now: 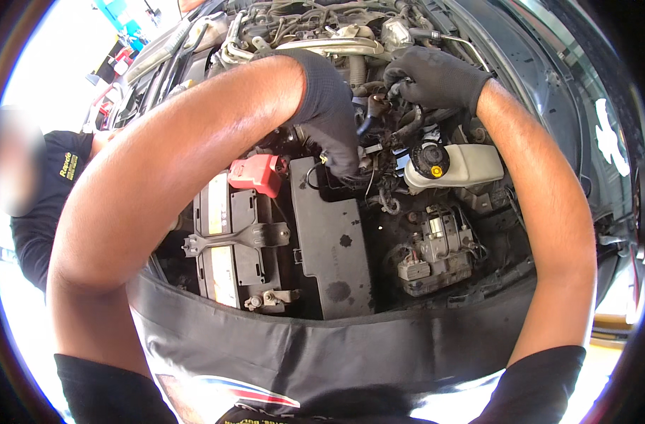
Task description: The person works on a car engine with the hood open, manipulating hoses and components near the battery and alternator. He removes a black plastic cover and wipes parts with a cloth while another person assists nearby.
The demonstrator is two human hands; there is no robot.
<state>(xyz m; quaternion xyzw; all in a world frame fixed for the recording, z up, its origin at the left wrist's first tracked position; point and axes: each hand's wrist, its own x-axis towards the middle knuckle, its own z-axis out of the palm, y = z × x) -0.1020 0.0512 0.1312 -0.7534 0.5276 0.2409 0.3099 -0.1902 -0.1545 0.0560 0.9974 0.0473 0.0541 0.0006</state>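
Both my hands wear dark gloves and reach into a car's engine bay. My left hand (328,116) points down among the wiring behind the long black box cover (331,247), its fingers bent together. A small yellowish bit shows at its fingertips; what they grip is hidden. My right hand (435,79) is closed, knuckles up, above the dark hoses and a wiring bundle (407,127). Whatever lies inside its fingers cannot be made out. Just below it stands a whitish fluid reservoir (471,166) with a black cap (431,160).
A battery (220,244) with a red terminal cover (257,174) and a black clamp bar stands left of the box cover. A metal valve block (442,244) sits lower right. A black fender cover (322,353) drapes the near edge. Another person (50,184) is at the far left.
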